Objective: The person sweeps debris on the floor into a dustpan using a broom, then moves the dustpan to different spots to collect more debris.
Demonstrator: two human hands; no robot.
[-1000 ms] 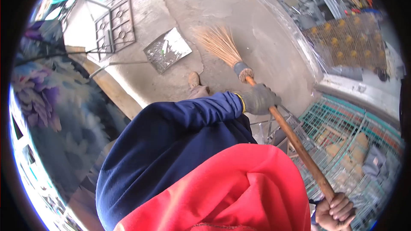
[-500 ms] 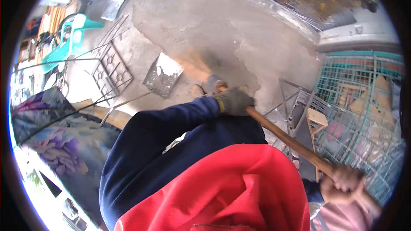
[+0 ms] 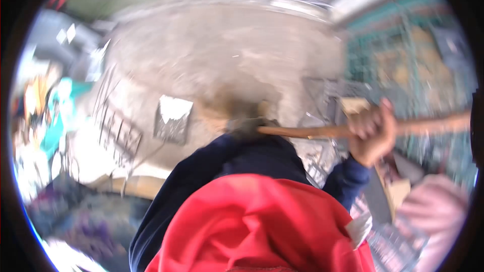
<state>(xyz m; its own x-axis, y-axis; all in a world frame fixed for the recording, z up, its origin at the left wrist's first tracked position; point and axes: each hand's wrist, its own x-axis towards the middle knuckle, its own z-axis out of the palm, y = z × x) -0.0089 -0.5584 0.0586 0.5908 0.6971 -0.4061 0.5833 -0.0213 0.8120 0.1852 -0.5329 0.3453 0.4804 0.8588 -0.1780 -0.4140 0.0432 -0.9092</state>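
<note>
A broom with a long wooden handle (image 3: 315, 132) stretches across the view to the right edge. Its brown bristle end (image 3: 234, 98) is smeared by motion over the floor. My left hand (image 3: 247, 130), in a dark glove and blurred, is closed round the lower part of the handle. Higher up, my bare right hand (image 3: 372, 133) wraps its fingers round the same handle. A square metal dustpan (image 3: 171, 130), bright along its far part, lies on the floor left of the bristles.
Concrete floor (image 3: 201, 45) spreads ahead. Metal grilles (image 3: 118, 131) and a turquoise chair (image 3: 58, 116) are on the left. Floral fabric (image 3: 91, 221) lies at lower left. A green wire cage (image 3: 398, 45) and pink cloth (image 3: 436, 211) are on the right.
My right hand has risen from the lower right, bringing the handle from a slant to nearly level. My left hand has shifted left and slightly down. The whole view has turned and blurred.
</note>
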